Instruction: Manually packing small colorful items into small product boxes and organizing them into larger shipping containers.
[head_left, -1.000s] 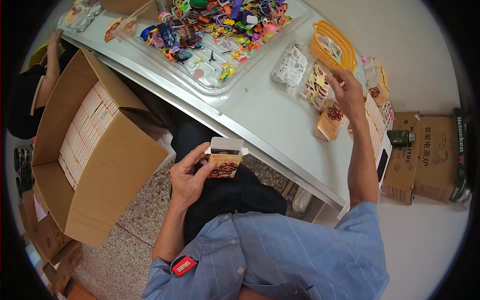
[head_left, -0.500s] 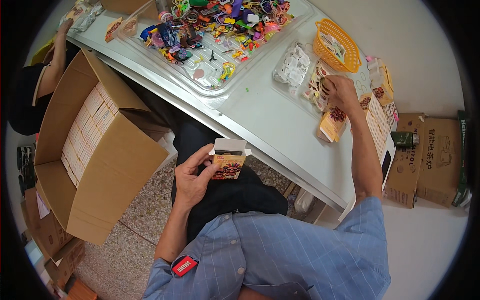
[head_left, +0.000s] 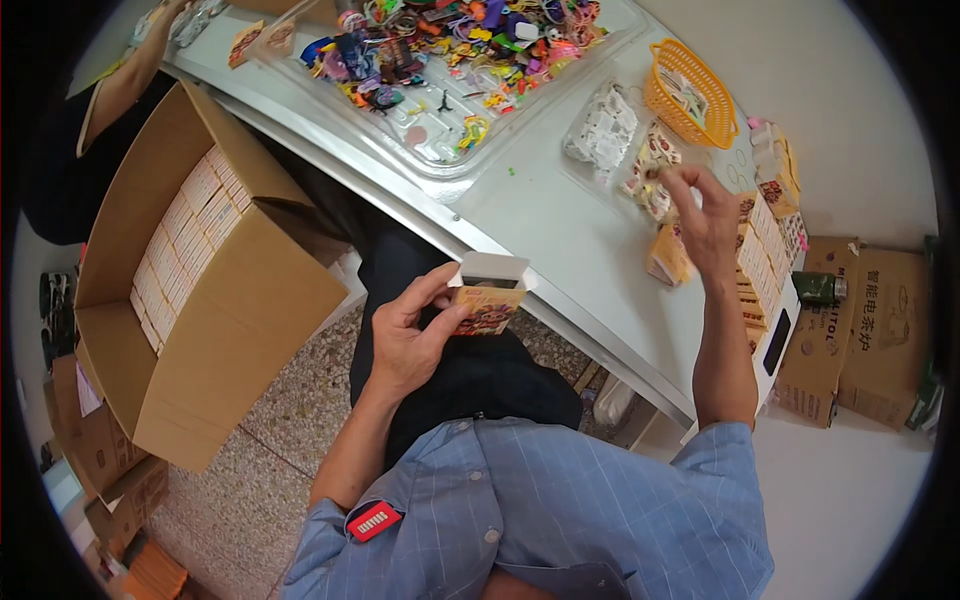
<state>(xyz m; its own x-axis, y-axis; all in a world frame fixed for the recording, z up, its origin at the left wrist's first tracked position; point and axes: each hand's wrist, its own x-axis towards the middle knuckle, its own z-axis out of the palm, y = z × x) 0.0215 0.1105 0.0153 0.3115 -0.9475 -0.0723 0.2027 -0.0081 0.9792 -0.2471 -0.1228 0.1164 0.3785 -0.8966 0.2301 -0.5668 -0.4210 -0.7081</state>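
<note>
Pale tabletop (head_left: 560, 250) is stretching beyond my L grip (head_left: 410, 335), which is holding a small open-topped box (head_left: 488, 312), flap up. Big carton (head_left: 240, 350) w/ white boxes (head_left: 190, 250) is standing left of that grip. My R grip (head_left: 706, 225) is hovering above the tabletop, fingers narrow; can't tell if it's holding anything. Sm. printed pieces (head_left: 657, 203) are lying just left of it, yellow basket (head_left: 715, 128) sitting beyond.

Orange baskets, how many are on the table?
1. The orange basket is on the pale table, beyond the right hand and beside the white packets. I see no others, though some could be hidden.
</note>
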